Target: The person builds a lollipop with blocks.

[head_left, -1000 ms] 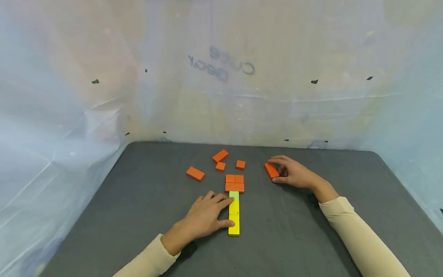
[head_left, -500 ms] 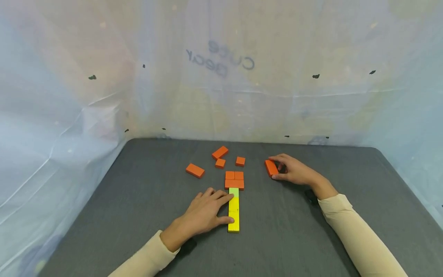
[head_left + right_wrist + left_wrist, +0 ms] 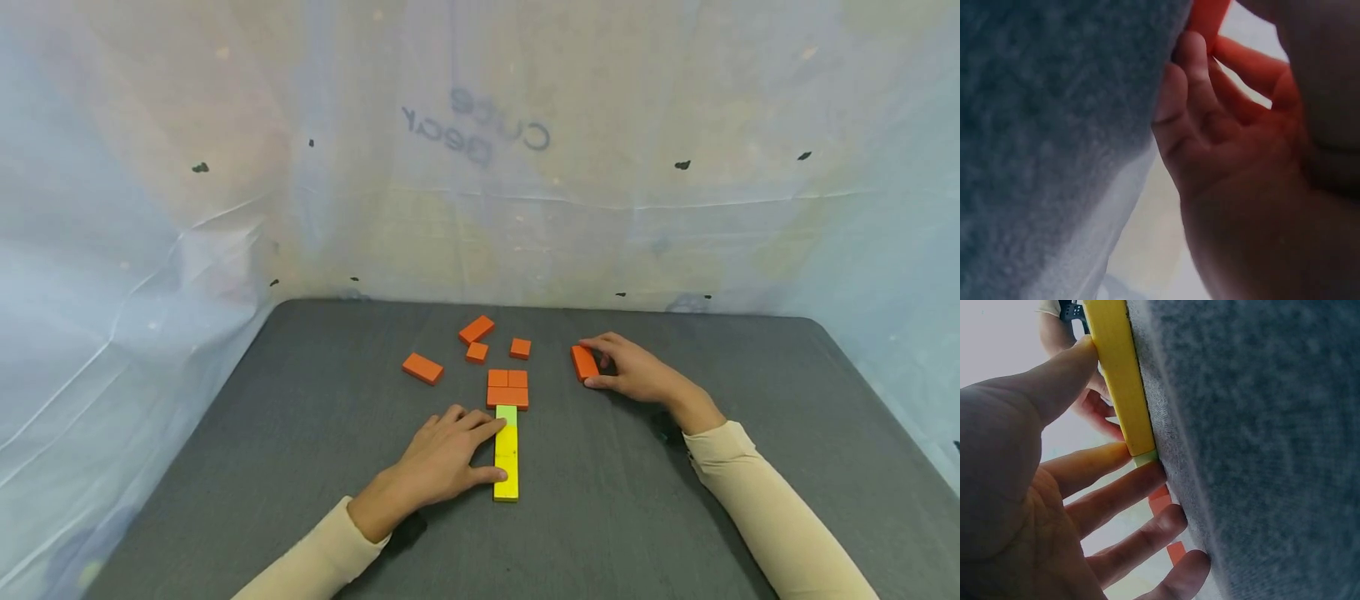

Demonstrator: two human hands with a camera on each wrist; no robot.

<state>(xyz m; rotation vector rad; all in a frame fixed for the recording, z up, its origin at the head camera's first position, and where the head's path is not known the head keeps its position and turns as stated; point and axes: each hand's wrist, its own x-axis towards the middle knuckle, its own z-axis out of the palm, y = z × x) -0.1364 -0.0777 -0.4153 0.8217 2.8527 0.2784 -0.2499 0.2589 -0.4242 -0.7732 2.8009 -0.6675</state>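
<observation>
In the head view my right hand (image 3: 630,368) pinches an orange rectangular block (image 3: 585,364) between thumb and fingers, low over or on the table; whether it touches cannot be told. The right wrist view shows part of that orange block (image 3: 1208,22) at the fingertips. My left hand (image 3: 442,458) lies beside a yellow bar (image 3: 506,462), thumb and index fingertips resting on it, fingers fairly straight. A light green block (image 3: 507,414) joins the yellow bar's far end. Beyond it lies an orange group (image 3: 507,389) of one long and two small blocks, set together.
Loose orange blocks lie farther back: a long block (image 3: 423,368) at left, another long block (image 3: 476,328) touching or close to a small block (image 3: 477,352), and a small block (image 3: 521,348). The dark grey table (image 3: 315,433) is surrounded by translucent sheeting (image 3: 585,242).
The camera tilted slightly, shifting everything up. My right hand, with the orange block, has moved very slightly left. My left hand stays at the yellow bar.
</observation>
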